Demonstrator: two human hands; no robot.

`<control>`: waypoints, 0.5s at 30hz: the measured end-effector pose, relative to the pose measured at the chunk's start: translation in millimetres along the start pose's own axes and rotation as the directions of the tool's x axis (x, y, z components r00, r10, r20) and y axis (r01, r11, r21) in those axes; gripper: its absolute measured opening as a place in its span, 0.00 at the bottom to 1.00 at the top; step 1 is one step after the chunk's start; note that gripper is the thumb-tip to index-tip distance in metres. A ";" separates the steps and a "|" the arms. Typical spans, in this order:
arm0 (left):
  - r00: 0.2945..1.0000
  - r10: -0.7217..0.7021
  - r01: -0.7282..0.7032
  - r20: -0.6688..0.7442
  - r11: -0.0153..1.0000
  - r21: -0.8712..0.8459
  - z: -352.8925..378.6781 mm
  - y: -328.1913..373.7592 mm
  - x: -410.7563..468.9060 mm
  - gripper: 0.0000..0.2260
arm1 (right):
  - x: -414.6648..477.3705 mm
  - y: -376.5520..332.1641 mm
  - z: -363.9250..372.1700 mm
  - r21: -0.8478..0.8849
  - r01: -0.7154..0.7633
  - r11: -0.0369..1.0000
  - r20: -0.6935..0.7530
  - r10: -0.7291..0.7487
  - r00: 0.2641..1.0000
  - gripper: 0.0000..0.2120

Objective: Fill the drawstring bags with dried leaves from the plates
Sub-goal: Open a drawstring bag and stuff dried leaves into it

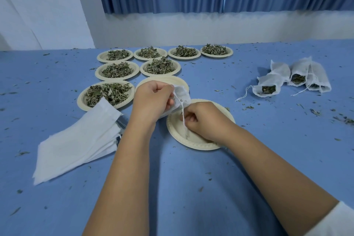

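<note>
A bag (182, 94) is held above an emptied plate (191, 143), its neck gripped in the curled fingers of the left hand (153, 99). The drawstring (183, 113) is pinched by the right hand (203, 119), whose fingers are curled tight. The closing of a filled bag is judged to be in hand. Next, the string would need to be drawn away while the neck is steadied. Seven plates of leaves (107, 94) and a stack of flat bags (76, 140) lie on the surface (191, 188), with filled bags (275, 80) at the right.

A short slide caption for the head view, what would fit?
Left hand holds a white bag; right hand pinches its string above a plate.
</note>
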State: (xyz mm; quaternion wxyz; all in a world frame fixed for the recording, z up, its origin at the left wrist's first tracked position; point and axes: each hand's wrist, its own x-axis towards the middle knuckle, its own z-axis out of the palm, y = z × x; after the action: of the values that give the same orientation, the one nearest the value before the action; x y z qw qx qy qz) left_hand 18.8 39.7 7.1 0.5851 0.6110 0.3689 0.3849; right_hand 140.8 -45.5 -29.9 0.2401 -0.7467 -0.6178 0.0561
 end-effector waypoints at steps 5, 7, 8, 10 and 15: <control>1.000 -0.006 0.006 -0.003 1.000 -0.012 0.0 1.4 -1.5 0.09 | 0.8 9.2 -21.2 0.509 -0.133 0.850 -0.237 0.287 0.928 0.08; 1.000 0.007 -0.007 -0.001 1.000 0.017 1.2 0.7 -1.2 0.10 | -0.6 5.5 -28.4 0.705 -0.010 0.709 -0.333 0.343 0.878 0.09; 1.000 0.014 -0.014 0.003 0.999 0.036 2.1 0.4 -1.2 0.10 | -1.7 1.5 -29.8 0.754 0.059 0.654 -0.370 0.349 0.861 0.08; 1.000 0.021 -0.022 0.018 0.998 0.056 3.9 -0.1 -1.7 0.10 | -2.9 -7.2 -28.1 0.783 0.146 0.604 -0.413 0.331 0.849 0.07; 0.999 0.040 -0.043 0.036 0.994 0.098 3.6 -0.1 -1.9 0.11 | -0.7 -15.0 -16.2 0.722 0.140 0.678 -0.366 0.202 0.908 0.11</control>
State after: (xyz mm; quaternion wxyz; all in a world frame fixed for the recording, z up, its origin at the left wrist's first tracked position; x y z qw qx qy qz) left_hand 21.2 36.4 6.9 0.5523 0.6532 0.3648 0.3677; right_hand 133.4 -49.0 -9.4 0.6440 -0.5917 -0.4636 0.1425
